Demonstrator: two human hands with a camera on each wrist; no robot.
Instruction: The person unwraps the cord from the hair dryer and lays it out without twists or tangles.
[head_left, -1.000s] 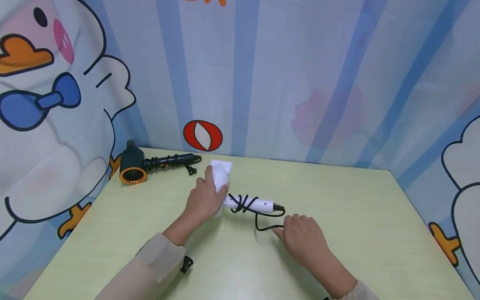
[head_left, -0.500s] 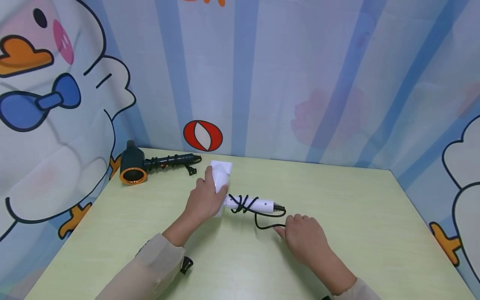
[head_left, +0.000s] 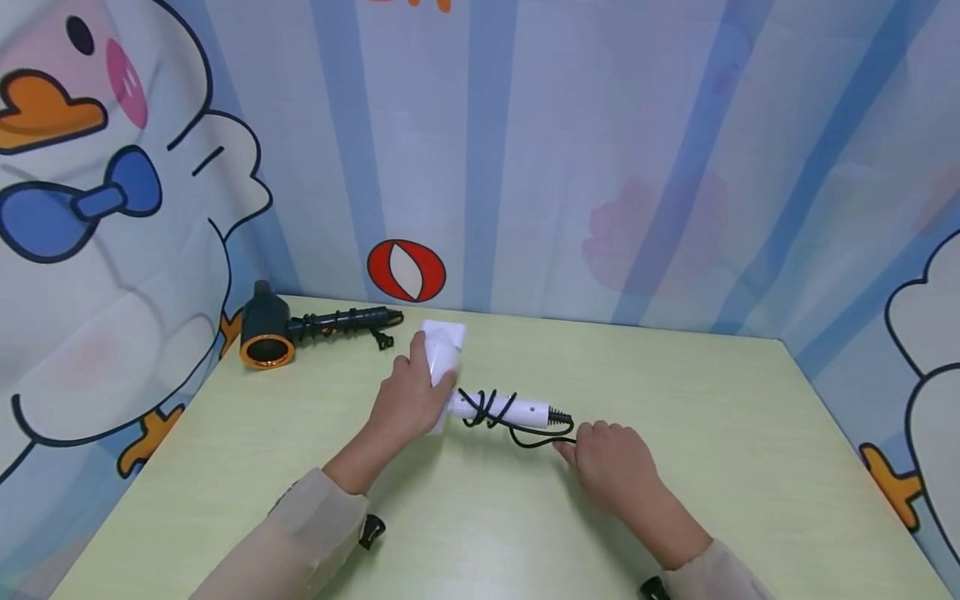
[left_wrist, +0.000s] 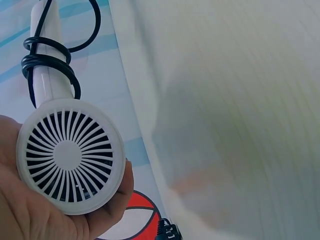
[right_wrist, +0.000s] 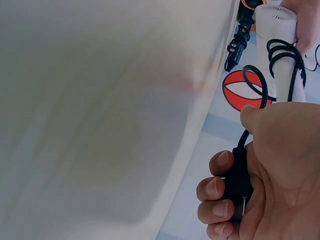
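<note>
Left hand (head_left: 408,400) grips the white hair dryer (head_left: 450,367) lying mid-table (head_left: 675,400) (cord (head_left: 487,408) looped round its handle), while the right hand (head_left: 611,462) has its fingers curled round the black plug (right_wrist: 237,182).

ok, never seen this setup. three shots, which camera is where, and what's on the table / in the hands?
No machine here: a person works with two bare hands and wears three cameras. The wide shot comes from a head camera looking forward and down. The two close shots come from cameras on each wrist, looking along the palm.

On the pale green table lies a white hair dryer with a black cord looped around its handle. The left hand grips the dryer's head; the left wrist view shows its round white grille against the palm. The right hand holds the cord's black plug, fingers curled round it, as the right wrist view shows.

At the table's far left lies a dark hair dryer with an orange-rimmed nozzle, its cord wrapped on the handle. A cartoon duck curtain hangs behind.
</note>
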